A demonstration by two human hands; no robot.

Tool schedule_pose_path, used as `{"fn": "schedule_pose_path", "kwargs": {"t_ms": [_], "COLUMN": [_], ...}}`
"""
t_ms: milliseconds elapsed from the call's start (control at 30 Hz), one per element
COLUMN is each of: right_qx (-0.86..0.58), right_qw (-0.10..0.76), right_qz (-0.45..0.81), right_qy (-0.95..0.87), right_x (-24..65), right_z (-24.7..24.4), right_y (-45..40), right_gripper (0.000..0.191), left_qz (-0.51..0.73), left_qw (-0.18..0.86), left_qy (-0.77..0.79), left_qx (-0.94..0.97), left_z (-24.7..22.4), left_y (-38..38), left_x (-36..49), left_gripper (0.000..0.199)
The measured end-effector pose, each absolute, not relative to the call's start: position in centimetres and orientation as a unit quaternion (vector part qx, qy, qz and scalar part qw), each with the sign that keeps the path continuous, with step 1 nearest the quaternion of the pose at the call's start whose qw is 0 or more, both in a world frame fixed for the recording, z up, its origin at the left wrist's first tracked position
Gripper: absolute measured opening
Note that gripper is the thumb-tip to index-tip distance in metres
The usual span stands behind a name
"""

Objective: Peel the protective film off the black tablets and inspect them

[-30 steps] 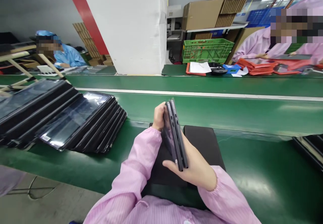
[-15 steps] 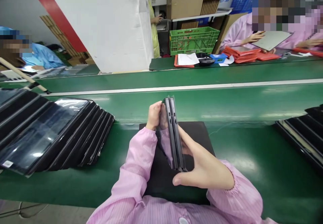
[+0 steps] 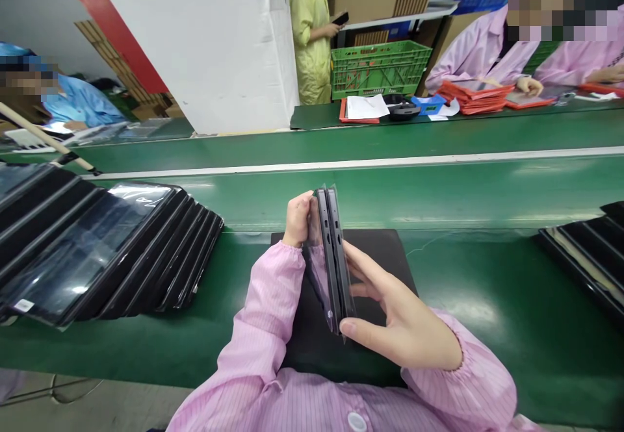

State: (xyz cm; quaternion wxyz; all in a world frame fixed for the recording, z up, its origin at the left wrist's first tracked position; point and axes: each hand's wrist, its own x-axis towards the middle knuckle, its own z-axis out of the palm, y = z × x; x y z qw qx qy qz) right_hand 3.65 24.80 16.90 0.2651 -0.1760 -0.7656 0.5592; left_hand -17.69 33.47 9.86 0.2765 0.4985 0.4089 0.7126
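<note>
Two dark tablets [image 3: 333, 260] wrapped in clear film stand on edge, face to face, with the small ports on their narrow sides turned up. At the far end my left hand [image 3: 297, 219] is closed around them. My right hand [image 3: 394, 312] is at the near right, its thumb on the near lower corner and its fingers against the right-hand face. Beneath both hands lies a black mat [image 3: 385, 256] on the green bench. Part of the left tablet's face shows glossy film; the right one's outer face is hidden.
On the left, a fanned row of film-wrapped black tablets [image 3: 146, 250] leans on the green bench [image 3: 478, 276]. Another dark stack [image 3: 585, 263] is at the right. Across the belt are red folders [image 3: 475, 97], a green crate [image 3: 380, 68] and several people.
My right thumb has come in onto the tablets' near corner, where it was apart before. Across the bench, the person in yellow has moved into fuller view.
</note>
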Motion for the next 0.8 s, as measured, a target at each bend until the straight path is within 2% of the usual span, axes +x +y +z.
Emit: {"fn": "schedule_pose_path", "kwargs": {"t_ms": [333, 600, 800], "right_qx": [-0.147, -0.191, -0.202], "right_qw": [0.264, 0.284, 0.285], "right_qz": [0.590, 0.526, 0.525], "right_qy": [-0.749, -0.778, -0.776], "right_x": [4.0, 4.1, 4.1], "right_z": [16.4, 16.5, 16.5], "right_y": [26.3, 27.3, 27.4], "right_gripper": [0.092, 0.096, 0.096], "left_qz": [0.711, 0.716, 0.716], "left_qw": [0.280, 0.243, 0.227], "left_qy": [0.425, 0.469, 0.472], "left_qx": [0.484, 0.457, 0.462], "left_z": [9.9, 9.6, 9.2], "left_y": [34.0, 34.9, 35.2], "left_x": [-17.7, -17.5, -17.5], "left_gripper": [0.070, 0.067, 0.067]}}
